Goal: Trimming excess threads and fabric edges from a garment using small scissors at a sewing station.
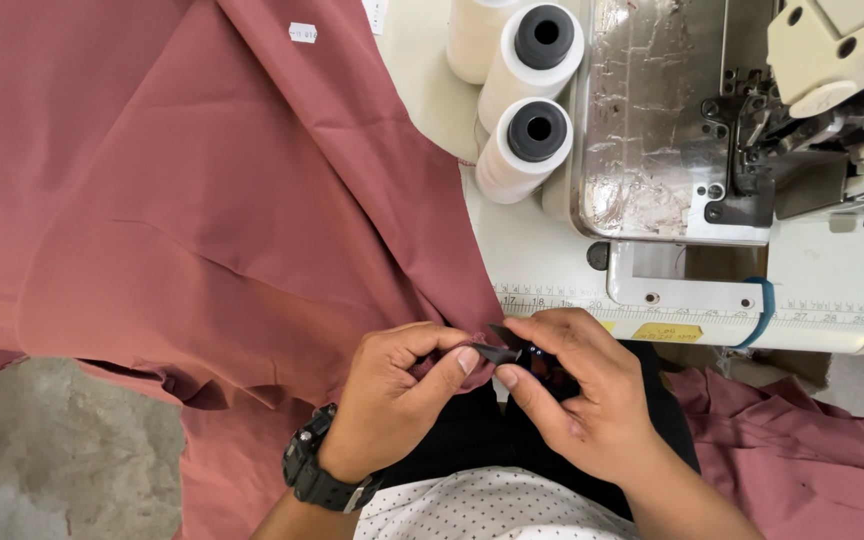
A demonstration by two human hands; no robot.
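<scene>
1. Head view, looking down on a sewing station: a large piece of dusty-red fabric [202,200] drapes from the worktop [542,255] over the person's lap toward the concrete floor [42,450].
2. Left hand [397,395], black wristwatch [317,475] on the wrist: thumb and forefinger are pinched shut on the fabric's edge, just below the worktop's front rim.
3. Right hand [577,390]: fingers are curled closed around a small dark thread snip [504,348]; its pointed tip touches the fabric edge at the left hand's pinch.
4. Both hands meet close together, fingertips nearly touching, over the dark trousers.
5. Whether the snip's blades are open or closed, cannot tell; too small and partly hidden.
6. Three white thread cones [527,150] lie on the worktop beside the fabric, two showing black cores.
7. Overlock sewing machine [712,120] sits at the right, metal plate worn and scratched.
8. More red fabric [802,450] is heaped low at the right.
9. Measuring tape strip [832,312] runs along the worktop's front edge.
</scene>
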